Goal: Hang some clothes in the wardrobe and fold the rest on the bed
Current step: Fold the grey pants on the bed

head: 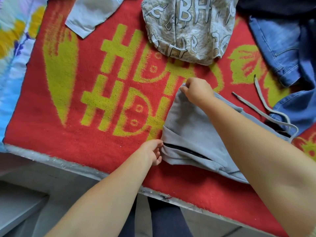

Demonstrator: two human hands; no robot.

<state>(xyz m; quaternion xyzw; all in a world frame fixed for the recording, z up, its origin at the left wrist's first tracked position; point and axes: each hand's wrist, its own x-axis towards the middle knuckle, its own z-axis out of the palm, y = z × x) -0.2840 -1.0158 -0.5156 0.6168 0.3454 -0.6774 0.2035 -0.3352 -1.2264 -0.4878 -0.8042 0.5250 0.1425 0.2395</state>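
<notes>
A grey garment (193,132) with a dark zipper and a drawstring (266,108) lies partly folded on the red and yellow blanket (95,93) that covers the bed. My left hand (152,151) pinches its near left edge beside the zipper. My right hand (196,91) grips the far corner of the fold, with my forearm across the fabric.
A beige shirt printed with letters (188,26) lies at the far middle. A pale grey garment (89,16) lies at the far left. Blue jeans (287,52) and a dark garment (277,6) lie at the right. The bed's near edge (68,165) runs below my hands.
</notes>
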